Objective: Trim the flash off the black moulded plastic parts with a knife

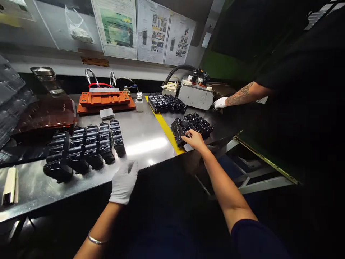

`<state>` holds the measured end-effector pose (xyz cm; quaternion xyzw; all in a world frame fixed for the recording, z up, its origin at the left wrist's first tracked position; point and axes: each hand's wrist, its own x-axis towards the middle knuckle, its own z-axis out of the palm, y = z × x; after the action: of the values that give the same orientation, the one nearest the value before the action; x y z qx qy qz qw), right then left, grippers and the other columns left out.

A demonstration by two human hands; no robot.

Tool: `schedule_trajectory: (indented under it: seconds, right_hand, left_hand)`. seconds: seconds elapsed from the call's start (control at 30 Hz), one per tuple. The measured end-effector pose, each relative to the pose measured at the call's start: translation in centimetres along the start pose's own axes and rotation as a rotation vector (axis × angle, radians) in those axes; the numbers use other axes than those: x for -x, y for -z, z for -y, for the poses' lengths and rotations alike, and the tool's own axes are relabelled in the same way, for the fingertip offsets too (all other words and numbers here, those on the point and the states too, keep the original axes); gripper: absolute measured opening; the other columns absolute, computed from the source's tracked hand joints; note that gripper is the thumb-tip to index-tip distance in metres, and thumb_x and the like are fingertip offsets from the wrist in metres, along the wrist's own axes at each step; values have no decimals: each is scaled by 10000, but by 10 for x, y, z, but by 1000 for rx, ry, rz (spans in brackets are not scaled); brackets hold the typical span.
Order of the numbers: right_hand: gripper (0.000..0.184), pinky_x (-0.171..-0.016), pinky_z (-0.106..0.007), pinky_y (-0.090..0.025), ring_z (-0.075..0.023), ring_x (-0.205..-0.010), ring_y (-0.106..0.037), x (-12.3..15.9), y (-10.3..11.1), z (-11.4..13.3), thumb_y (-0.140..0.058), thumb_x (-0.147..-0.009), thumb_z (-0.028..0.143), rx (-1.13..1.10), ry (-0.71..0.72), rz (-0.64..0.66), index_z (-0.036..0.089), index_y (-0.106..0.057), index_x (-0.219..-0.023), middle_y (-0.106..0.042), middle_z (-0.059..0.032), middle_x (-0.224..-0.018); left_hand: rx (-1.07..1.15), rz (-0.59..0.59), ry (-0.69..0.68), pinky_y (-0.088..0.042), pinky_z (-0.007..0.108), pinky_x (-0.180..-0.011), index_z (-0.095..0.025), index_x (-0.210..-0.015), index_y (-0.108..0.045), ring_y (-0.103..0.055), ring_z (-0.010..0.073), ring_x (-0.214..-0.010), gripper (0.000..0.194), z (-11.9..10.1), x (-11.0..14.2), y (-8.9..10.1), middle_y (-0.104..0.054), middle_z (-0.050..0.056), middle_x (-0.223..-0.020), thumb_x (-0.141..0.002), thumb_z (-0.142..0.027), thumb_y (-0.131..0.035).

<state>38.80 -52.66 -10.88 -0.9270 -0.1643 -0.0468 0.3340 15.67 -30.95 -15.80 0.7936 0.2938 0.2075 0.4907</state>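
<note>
My left hand (123, 181) wears a white glove and rests at the steel table's (145, 144) front edge, fingers curled over a small dark item I cannot make out. Just left of it stand rows of black plastic parts (86, 145). My bare right hand (194, 139) reaches across the yellow tape line (165, 128) and pinches a part at the near edge of a cluster of black parts (192, 126).
An orange fixture (106, 100), a small white bottle (139, 102) and another batch of black parts (167, 103) sit at the back. A co-worker's gloved hand (220, 103) reaches near a grey box (195, 96) at right. Stacked trays (12, 97) lie far left.
</note>
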Motion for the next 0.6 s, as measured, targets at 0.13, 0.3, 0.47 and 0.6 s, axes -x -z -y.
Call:
schedule_trajectory:
  seconds: [0.13, 0.3, 0.47, 0.6]
  right_hand:
    - [267, -539, -258, -375, -128, -565, -497, 63, -26, 31, -663, -737, 439, -127, 84, 222, 186, -612, -808, -544, 24, -621]
    - [329, -586, -244, -375, -140, -641, -543, 113, -35, 73, -568, -850, 510, -157, 304, 683, 189, -602, -913, -591, 13, -694]
    - [199, -670, -274, -370, -186, -779, -601, 85, -47, 90, -390, -982, 304, 168, 383, 393, 184, -548, -996, -654, -61, -896]
    - [150, -690, -257, -372, -176, -840, -608, 79, -70, 91, -488, -954, 292, 188, 494, 399, 188, -573, -888, -656, -60, -933]
  left_hand:
    - [195, 151, 81, -490, 307, -555, -115, -1298, -500, -630, 169, -602, 594, -12, 15, -17, -713, 90, -851, -876, -527, -431]
    - [247, 154, 113, -517, 322, -847, -185, -1292, -530, -664, 206, -977, 496, -20, 30, -6, -687, 94, -1154, -855, -422, -530]
    - [301, 211, 281, -550, 316, -782, -231, -1383, -477, -692, 206, -842, 597, -14, 57, 20, -736, 41, -1007, -830, -422, -593]
    - [380, 207, 347, -561, 299, -721, -210, -1429, -422, -682, 189, -763, 685, -10, 72, 22, -734, 23, -893, -813, -435, -619]
